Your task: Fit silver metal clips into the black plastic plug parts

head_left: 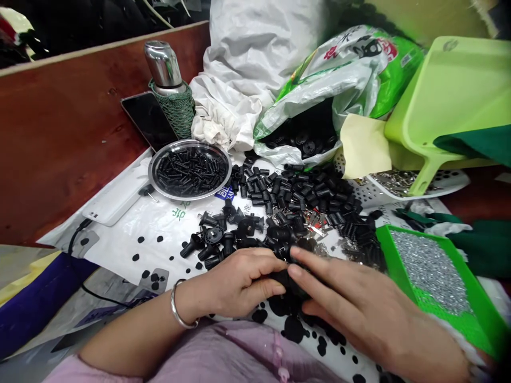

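Left hand curled closed on a black plastic part; right hand has fingers extended across it, grip unclear, beside loose black fittings.

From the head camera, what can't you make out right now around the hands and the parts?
Black part between the hands: head view, mostly covered by the left hand and right hand, so its shape is unclear.
Small silver pieces: head view, too small to identify.
Black parts in the green-printed bag: head view, mostly hidden by the bag's folds.
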Demonstrator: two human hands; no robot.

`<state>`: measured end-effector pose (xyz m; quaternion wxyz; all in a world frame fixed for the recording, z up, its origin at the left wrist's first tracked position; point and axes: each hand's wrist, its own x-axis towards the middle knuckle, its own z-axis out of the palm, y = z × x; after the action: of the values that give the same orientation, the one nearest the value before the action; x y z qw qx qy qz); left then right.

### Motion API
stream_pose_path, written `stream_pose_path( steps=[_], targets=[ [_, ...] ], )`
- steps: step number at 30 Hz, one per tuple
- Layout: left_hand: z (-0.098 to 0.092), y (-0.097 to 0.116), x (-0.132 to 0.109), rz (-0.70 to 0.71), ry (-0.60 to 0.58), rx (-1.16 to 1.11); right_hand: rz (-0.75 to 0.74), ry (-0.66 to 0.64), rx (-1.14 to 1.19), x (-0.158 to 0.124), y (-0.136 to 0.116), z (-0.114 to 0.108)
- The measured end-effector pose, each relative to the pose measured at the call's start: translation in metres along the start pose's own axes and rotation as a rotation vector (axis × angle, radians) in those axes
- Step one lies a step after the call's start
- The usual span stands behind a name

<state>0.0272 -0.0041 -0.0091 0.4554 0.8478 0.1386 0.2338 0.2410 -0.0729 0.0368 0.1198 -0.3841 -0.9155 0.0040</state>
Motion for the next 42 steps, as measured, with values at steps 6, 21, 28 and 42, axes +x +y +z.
stream_pose_path(
  steps=[6, 21, 28, 42],
  targets=[
    [0.010, 0.002, -0.001, -0.010, 0.047, 0.017, 0.052, 0.138, -0.015, 0.007, -0.007, 0.013],
    [0.009, 0.003, -0.004, 0.009, 0.032, 0.030, 0.102, 0.047, 0.208, 0.005, -0.005, 0.005],
    [0.014, 0.001, -0.004, 0.044, 0.149, 0.364, 0.445, -0.042, 0.489, 0.009, -0.016, 0.008],
    [0.021, 0.001, -0.015, 0.008, 0.179, 0.254, 0.248, 0.150, 0.248, 0.013, -0.025, 0.026]
  ],
)
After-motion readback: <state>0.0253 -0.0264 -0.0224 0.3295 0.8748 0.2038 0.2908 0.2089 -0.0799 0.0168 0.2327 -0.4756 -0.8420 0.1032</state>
